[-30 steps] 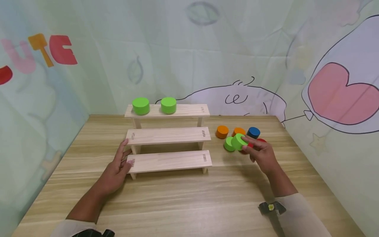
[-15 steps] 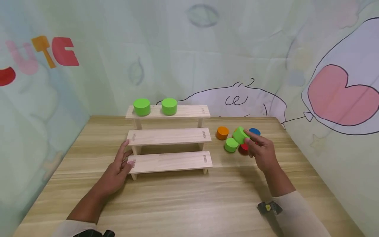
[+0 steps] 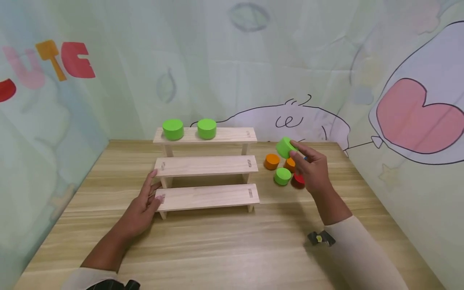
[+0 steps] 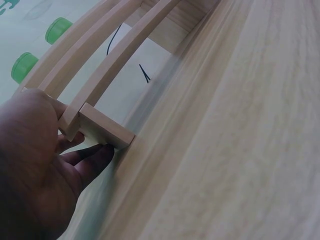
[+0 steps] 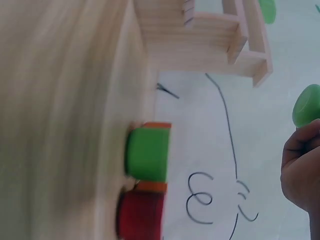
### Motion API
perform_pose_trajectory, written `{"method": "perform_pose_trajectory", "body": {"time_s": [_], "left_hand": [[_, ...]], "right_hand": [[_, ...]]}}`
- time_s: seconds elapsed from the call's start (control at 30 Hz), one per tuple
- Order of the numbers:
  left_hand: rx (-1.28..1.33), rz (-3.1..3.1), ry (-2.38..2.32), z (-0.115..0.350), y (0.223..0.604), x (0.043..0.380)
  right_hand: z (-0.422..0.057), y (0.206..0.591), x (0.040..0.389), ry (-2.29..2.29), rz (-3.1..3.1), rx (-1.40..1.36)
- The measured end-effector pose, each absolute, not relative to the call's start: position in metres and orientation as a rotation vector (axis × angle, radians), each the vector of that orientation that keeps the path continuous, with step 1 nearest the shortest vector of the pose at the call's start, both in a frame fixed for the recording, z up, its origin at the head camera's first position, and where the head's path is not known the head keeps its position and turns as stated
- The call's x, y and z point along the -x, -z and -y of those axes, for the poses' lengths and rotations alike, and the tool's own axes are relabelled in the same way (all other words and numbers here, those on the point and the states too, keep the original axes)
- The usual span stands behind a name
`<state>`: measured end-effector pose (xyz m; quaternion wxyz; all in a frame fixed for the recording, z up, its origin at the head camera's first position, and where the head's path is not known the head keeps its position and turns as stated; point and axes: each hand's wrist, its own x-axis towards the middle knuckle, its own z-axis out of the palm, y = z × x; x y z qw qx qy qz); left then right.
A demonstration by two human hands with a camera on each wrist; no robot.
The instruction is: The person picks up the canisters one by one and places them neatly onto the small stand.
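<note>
A three-tier wooden shelf stand [image 3: 210, 166] stands on the table, with two green round blocks [image 3: 173, 129] on the left and middle of its top tier. My left hand [image 3: 139, 211] grips the stand's left side, thumb on the lowest tier; in the left wrist view its fingertips [image 4: 104, 151] press the end support [image 4: 106, 127]. Between the thumb and fingers of my right hand [image 3: 313, 171], a tilted green round block [image 3: 284, 148] is pinched in the air, right of the stand. The right wrist view shows this hand [image 5: 302, 167] at its edge.
Right of the stand, another green block [image 3: 282, 176], orange blocks [image 3: 272, 161] and a red block [image 3: 299, 180] sit on the table [image 3: 224, 249]. My right hand hides part of this group. A printed cloth backdrop [image 3: 206, 80] surrounds the table.
My right hand has lifted the green block up and slightly left, away from the group on the table. The left hand has kept its hold on the stand.
</note>
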<state>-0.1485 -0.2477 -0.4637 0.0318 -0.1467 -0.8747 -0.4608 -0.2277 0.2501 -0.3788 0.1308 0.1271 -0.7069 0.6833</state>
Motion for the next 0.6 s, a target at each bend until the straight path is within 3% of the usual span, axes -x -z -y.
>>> {"method": "perform_pose_trajectory", "body": {"time_s": [0.6], "left_hand": [[0.453,2.708,1.410,0.247,0.461,0.148]], "right_hand": [[-0.188,0.336,0.262,-1.957,2.191,-0.320]]}}
